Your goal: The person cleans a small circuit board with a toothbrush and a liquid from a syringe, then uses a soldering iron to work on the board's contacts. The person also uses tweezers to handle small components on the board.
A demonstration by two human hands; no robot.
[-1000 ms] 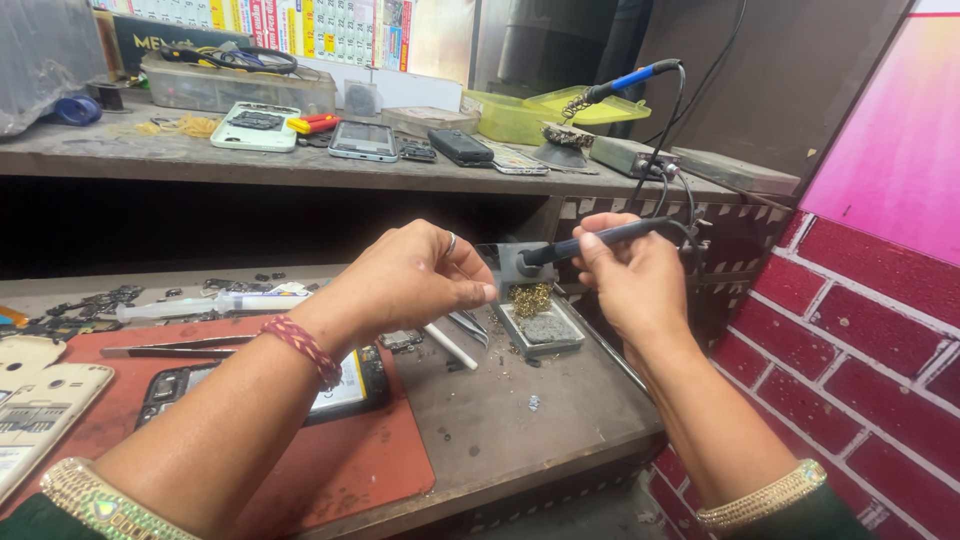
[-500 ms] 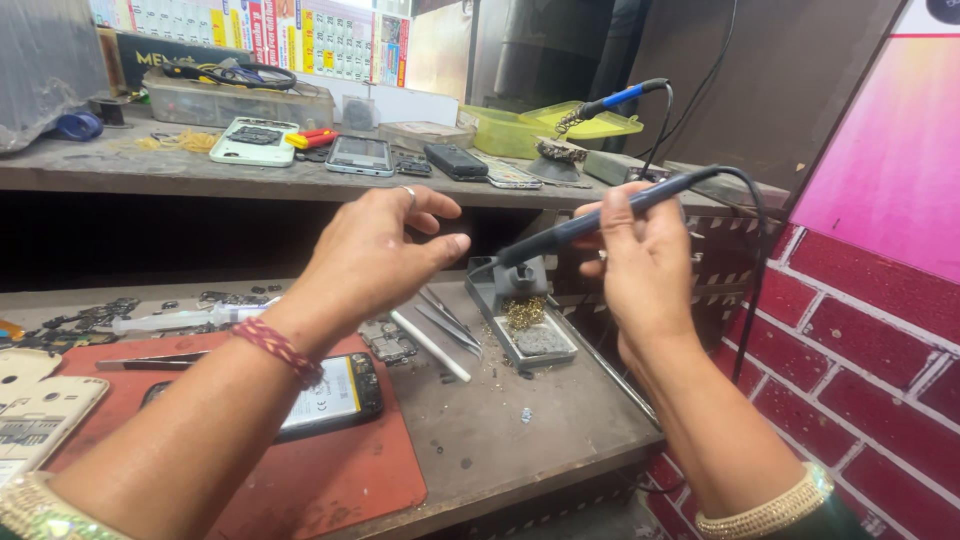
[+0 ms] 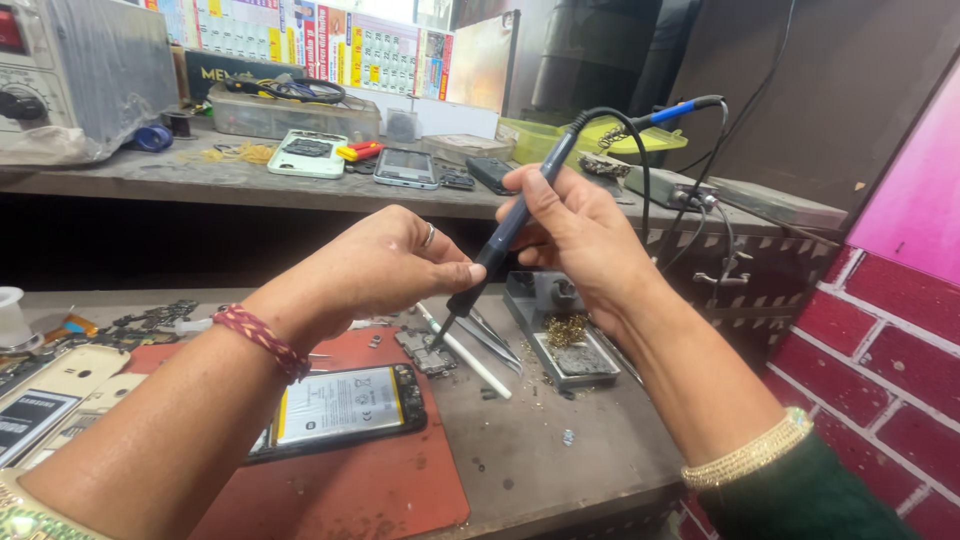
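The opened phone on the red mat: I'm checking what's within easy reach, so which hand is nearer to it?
Left. The left hand hovers just above and behind the opened phone; the right hand is farther right, gripping the soldering iron.

Both forearms reach forward from the lower edge of the view and angle inward, so the two hands meet near the middle, raised above the tabletop. The left hand is turned back-up, knuckles toward the camera, fingers curled loosely inward and the thumb stretched to the right, its tip pressed against what the other hand holds. A ring sits on one finger, and a braided red band circles the left wrist. The right hand is a little higher, closed in a pen-like grip, fingers wrapped and thumb on the near side. A gold bangle rings the right forearm just above a dark green sleeve.
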